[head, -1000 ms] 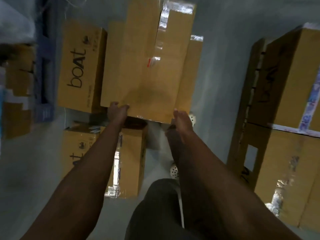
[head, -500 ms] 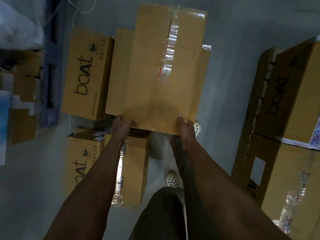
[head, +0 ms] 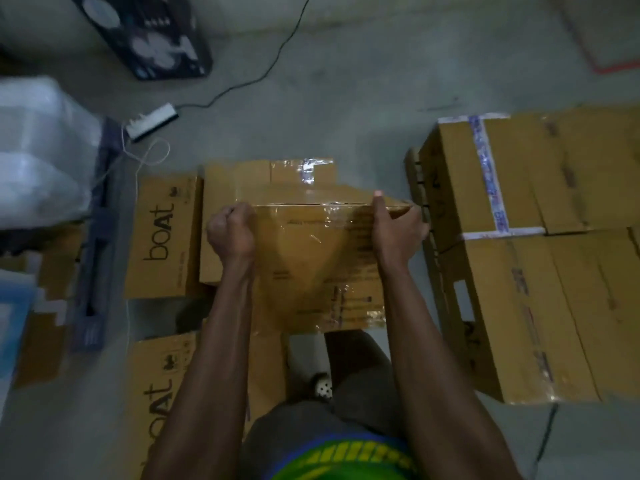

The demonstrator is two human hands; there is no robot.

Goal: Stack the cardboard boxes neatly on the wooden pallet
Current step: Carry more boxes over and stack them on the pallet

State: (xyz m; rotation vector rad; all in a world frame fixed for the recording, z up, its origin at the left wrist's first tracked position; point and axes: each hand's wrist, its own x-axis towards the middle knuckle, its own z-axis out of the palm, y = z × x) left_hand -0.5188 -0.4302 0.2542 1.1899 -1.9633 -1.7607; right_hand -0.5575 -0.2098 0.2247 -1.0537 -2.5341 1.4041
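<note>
I hold a taped cardboard box [head: 311, 258] in front of my body, tipped with its near face toward me. My left hand [head: 230, 233] grips its top left edge with curled fingers. On the top right corner my right hand [head: 394, 230] is clamped, thumb on the upper face. To the right, several stacked cardboard boxes [head: 540, 244] sit on a wooden pallet [head: 417, 181], of which only the left edge shows. More boxes marked "boat" [head: 162, 237] lie on the floor to the left, another "boat" box [head: 162, 393] nearer me.
A power strip [head: 152, 121] with a black cable lies on the grey floor ahead. A dark printed box [head: 149, 36] sits at top left. White plastic-wrapped goods [head: 38, 154] and a blue pallet [head: 97, 258] line the left side. My foot [head: 322, 389] stands below the held box.
The held box has tipped up toward me, and my hands shifted from its near bottom edge to its top corners. My view swung forward, showing the floor ahead and the pallet stack closer.
</note>
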